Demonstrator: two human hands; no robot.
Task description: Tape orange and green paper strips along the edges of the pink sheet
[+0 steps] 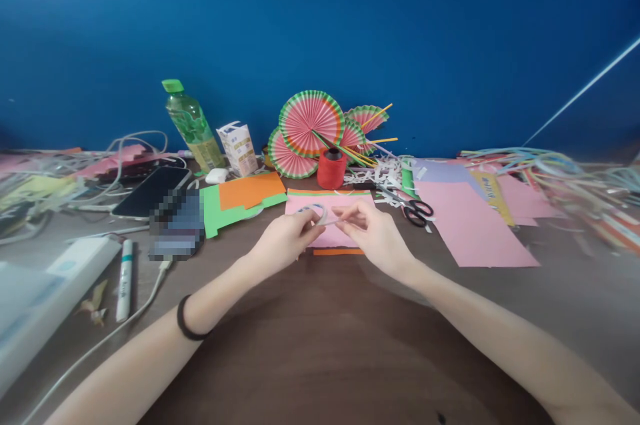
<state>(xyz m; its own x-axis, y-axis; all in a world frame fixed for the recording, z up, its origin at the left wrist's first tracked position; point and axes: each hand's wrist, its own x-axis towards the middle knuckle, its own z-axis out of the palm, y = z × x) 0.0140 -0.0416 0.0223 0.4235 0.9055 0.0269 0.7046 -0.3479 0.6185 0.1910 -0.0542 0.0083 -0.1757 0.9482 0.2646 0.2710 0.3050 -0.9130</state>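
Note:
Both hands are in front of me over a pink sheet of paper [334, 238] with a strip of orange [337, 251] along its near edge. My left hand [285, 235] is closed around a roll of tape [320, 210], its ring partly hidden by the fingers. A short pale length of tape runs from the roll to my right hand [373, 235]. The right thumb and forefinger pinch its end. Behind the paper stands a red spool of thread [331, 168]. Black-handled scissors [417, 211] lie to the right of my right hand.
Folded paper fans [311, 128] lean by the blue wall. Left stand a green bottle [193, 125] and a small carton [239, 148]; green paper [215, 215], phones and a marker [125, 281] lie nearer. Pink paper [475, 228] and thin sticks [540, 165] are at right.

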